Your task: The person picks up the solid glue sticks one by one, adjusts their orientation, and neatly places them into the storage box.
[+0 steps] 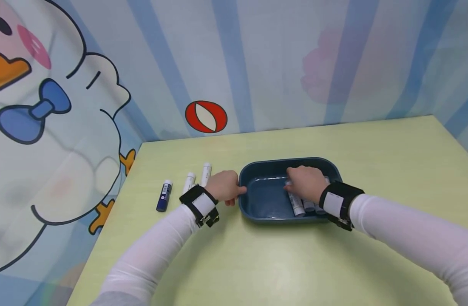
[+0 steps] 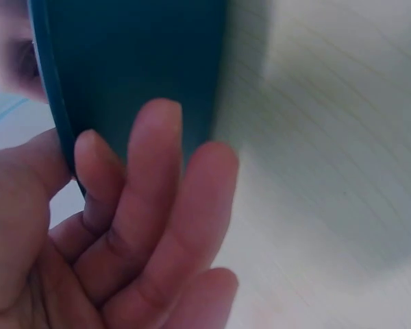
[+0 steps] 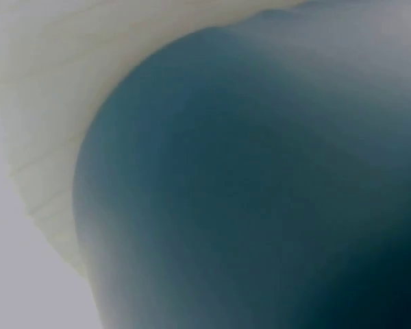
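Observation:
A dark blue tray (image 1: 270, 199) with rounded corners stands on the table. My left hand (image 1: 224, 185) grips its left end; in the left wrist view the thumb is hooked over the rim and the curled fingers (image 2: 154, 151) lie along the outer wall. Inside the right half of the tray is my right hand (image 1: 308, 183), its fingers curled at the upper end of a white glue stick (image 1: 296, 205). More white glue sticks (image 1: 308, 206) lie beside it, partly covered by the hand. The right wrist view shows the tray's outer wall (image 3: 226, 171), with no fingers visible.
Left of the tray, a navy glue stick with a white cap (image 1: 164, 196) and two white ones, a nearer one (image 1: 189, 182) and a farther one (image 1: 206, 173), lie on the pale yellow-green table (image 1: 256, 263). A printed cloth wall (image 1: 276, 63) rises behind the table.

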A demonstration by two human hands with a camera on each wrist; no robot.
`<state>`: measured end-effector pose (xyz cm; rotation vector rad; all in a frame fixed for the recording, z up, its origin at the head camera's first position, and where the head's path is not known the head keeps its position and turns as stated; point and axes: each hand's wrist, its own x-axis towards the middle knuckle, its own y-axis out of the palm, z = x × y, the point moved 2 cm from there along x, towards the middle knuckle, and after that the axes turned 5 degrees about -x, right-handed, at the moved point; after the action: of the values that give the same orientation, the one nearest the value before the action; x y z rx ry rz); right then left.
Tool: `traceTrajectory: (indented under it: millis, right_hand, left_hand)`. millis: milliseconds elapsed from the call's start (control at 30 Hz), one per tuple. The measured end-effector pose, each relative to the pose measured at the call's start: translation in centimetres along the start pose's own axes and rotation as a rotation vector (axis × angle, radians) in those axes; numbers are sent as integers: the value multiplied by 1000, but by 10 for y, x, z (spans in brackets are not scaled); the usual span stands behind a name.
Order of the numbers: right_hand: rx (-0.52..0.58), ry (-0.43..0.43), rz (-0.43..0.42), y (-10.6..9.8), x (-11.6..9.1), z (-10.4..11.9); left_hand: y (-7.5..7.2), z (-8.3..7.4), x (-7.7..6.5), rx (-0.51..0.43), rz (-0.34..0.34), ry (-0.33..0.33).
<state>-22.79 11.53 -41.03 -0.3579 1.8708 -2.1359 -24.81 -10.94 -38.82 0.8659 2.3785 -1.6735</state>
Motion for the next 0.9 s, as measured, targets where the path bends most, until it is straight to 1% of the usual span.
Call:
traceTrajectory:
  millis: [100, 267, 333, 400, 567, 667, 767, 900]
  right_hand:
    - [-49, -38, -27, 2, 0, 3]
    - [-140, -102, -102, 1, -4, 7]
    - [-157, -130, -108, -2, -7, 8]
    - [-142, -162, -84, -5, -10, 9]
    - [-40, -257, 81, -12, -16, 10]
    - [-29, -316, 157, -14, -18, 10]
    - [-30, -337, 192, -14, -18, 8]
    - [-24, -316, 194, -16, -17, 6]
  left_hand:
    - [0, 1, -1, 4, 0, -4]
    - [0, 1, -2, 6, -4, -12]
    - [-1, 0, -2, 9, -3, -8]
    - [-2, -1, -2, 19, -4, -1]
    - [-2, -1, 1, 38, -5, 4]
    - [-1, 0, 2, 35, -1, -4]
    - [0, 1, 2, 28, 0, -9]
    - [0, 1, 1, 26, -1, -11]
